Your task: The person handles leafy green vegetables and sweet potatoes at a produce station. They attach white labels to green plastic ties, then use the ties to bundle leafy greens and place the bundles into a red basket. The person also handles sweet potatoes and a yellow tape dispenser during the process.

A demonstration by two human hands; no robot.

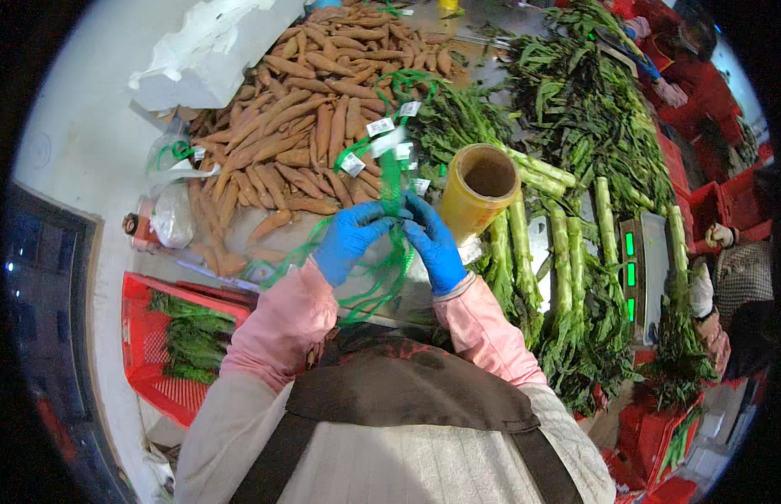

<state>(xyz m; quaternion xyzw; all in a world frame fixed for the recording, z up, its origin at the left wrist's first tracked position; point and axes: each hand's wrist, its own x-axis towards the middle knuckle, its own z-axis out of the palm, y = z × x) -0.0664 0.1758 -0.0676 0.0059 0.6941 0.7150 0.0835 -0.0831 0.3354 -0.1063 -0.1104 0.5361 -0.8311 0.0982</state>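
Note:
My left hand (347, 242), in a blue glove, pinches a gathered part of a green mesh net (390, 179) with fingers and thumb. Facing it, my right hand (435, 247), gloved alike, has its fingertips on the same gather. Loose green mesh hangs below both hands towards my apron (403, 384). Several white printed labels (381, 127) stick out around the upper part of the net. Just beyond my hands lies a large heap of long, reddish-brown sweet potatoes (302, 132). A roll of yellowish plastic film (469, 205) with a cardboard core stands right of my right hand.
Celtuce stalks (562, 258) with dark leaves pile up on the right, beside a scale with green-lit displays (630, 277). A red crate (141, 334) of greens sits at lower left. White foam (188, 69) is at upper left. Co-workers' hands (671, 93) show at right.

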